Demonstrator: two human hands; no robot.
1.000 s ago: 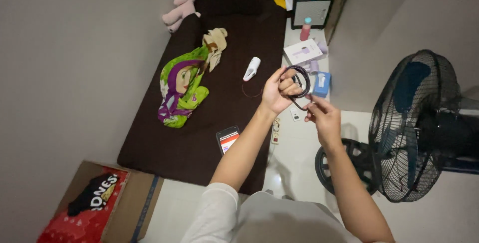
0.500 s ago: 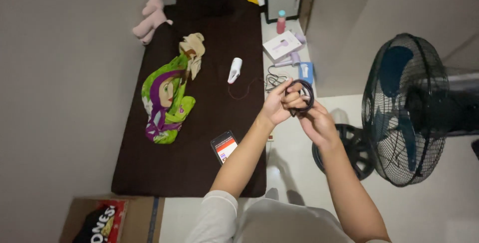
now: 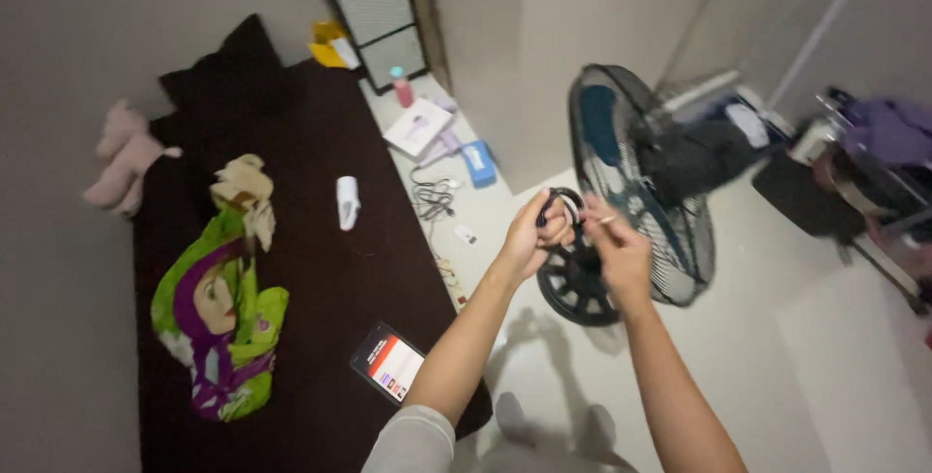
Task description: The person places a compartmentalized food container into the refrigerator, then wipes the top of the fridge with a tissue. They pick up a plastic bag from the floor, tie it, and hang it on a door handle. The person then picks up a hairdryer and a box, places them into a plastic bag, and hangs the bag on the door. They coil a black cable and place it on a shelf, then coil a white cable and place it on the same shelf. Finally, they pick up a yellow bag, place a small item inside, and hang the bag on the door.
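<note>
head view: the left hand (image 3: 532, 236) is closed around a small coil of dark cable (image 3: 561, 209), held up near the centre of the frame. the right hand (image 3: 615, 245) sits just beside it at three o'clock, fingers pinched on a thin pale end of the coil. behind both hands, at about two o'clock, stands a dark pedestal fan (image 3: 636, 182), its round base (image 3: 575, 284) on the pale floor below them. at nine o'clock lies a dark mattress (image 3: 291, 269) with a white handheld device (image 3: 347, 201), a phone (image 3: 387, 363) with a lit screen at seven o'clock, a green and purple cloth (image 3: 218, 313) and a pink plush toy (image 3: 121, 154).
</note>
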